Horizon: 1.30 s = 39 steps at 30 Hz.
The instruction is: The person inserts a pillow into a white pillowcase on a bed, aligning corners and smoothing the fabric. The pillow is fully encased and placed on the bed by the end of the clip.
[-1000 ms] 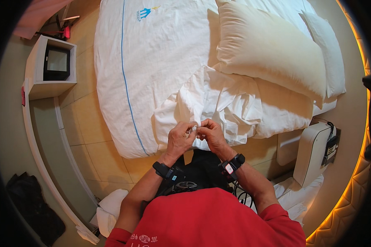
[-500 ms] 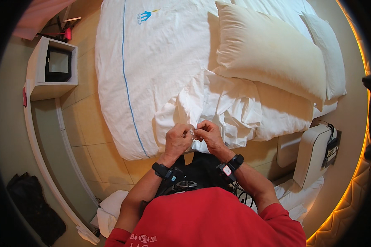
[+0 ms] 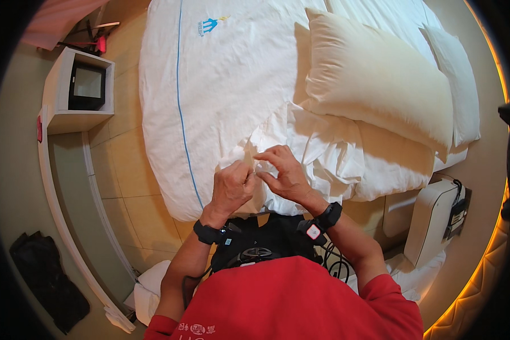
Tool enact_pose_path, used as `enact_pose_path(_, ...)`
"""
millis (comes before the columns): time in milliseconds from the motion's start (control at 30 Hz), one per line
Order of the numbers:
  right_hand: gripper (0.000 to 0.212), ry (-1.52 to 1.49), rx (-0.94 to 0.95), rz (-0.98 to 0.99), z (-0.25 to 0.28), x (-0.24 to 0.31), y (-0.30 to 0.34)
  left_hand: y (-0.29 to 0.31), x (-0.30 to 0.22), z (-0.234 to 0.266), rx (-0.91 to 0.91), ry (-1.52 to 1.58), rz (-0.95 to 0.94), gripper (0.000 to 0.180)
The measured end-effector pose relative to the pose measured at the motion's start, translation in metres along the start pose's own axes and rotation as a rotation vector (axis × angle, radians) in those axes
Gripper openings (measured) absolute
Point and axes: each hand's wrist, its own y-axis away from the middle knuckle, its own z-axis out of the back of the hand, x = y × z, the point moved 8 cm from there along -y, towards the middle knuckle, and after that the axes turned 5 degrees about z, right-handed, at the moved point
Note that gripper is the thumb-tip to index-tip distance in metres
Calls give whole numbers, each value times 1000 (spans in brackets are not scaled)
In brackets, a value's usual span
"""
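Nearest, at 6 o'clock, a red shirt fills the lower edge, with a black device at the chest. Both forearms rise from it, each with a black wristband. The left hand is closed, thumb and fingers pinching a fold of white sheet near the bed's near edge, just below centre. The right hand sits just beside it at 1 o'clock of the left, fingers half curled, fingertips nipping the same bunched cloth.

Beyond, the duvet with a blue stripe spreads toward 12 o'clock. A large pillow lies at 2 o'clock, a second pillow past it. A white nightstand stands at 10 o'clock, a dark bag on the floor at 8 o'clock.
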Motion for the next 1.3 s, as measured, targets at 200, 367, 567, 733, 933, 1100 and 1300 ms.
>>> enact_pose_path(200,13,-117,206,22,-11,5,-46,-21,4,25,-24,194,101,4)
enact_pose_path(367,6,-367,189,-214,-7,-17,-63,-18,36,22,-4,509,239,17)
enact_pose_path(567,12,-396,182,-291,-4,-32,-89,30,94,-5,17,265,471,20)
enact_pose_path(733,13,-65,128,-101,-3,-24,-128,59,151,-4,-104,259,559,13)
enact_pose_path(933,18,-269,154,-305,-33,-33,-177,73,218,-15,-61,163,574,14)
enact_pose_path(1100,16,-369,86,-329,-65,-27,-225,98,263,8,-202,207,712,12)
enact_pose_path(1300,19,-281,-33,-141,-100,-11,-308,97,310,92,-496,335,759,14)
